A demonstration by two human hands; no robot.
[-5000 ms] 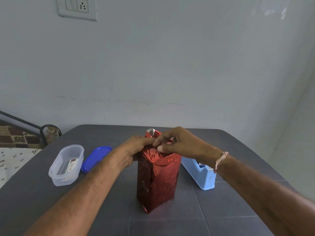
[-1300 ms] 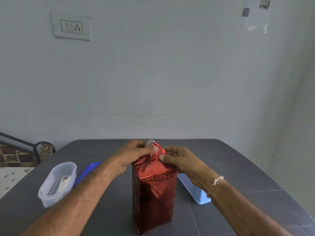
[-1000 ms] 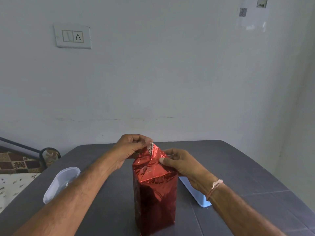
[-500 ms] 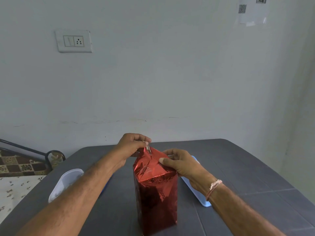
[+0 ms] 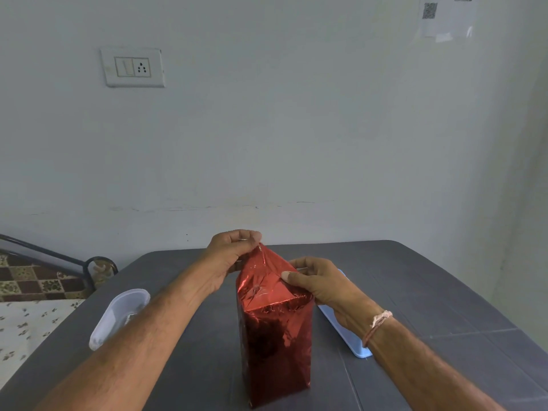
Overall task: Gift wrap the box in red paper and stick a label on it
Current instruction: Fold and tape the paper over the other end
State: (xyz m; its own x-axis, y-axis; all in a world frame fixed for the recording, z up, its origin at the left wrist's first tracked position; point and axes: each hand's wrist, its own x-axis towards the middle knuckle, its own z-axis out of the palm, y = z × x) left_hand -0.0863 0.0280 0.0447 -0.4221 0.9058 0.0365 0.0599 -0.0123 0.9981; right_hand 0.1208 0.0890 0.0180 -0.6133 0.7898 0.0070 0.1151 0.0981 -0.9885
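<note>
A tall box wrapped in shiny red paper (image 5: 277,339) stands upright on the dark grey table (image 5: 430,295), near its front. The paper at the top rises to a pointed flap (image 5: 264,259). My left hand (image 5: 229,259) pinches the tip of that flap and holds it up. My right hand (image 5: 320,281) grips the top right edge of the box, thumb pressed on the folded paper. No label shows on the box.
A light blue tape dispenser (image 5: 345,330) lies right of the box, partly behind my right wrist. A clear plastic tub (image 5: 118,315) sits to the left behind my left forearm. A wall stands behind the table; a patterned bed (image 5: 26,295) is at far left.
My left hand has pulled the flap's tip upward, stretching the paper into a taller point. The right hand has kept its hold on the top edge. The view has tilted up.
</note>
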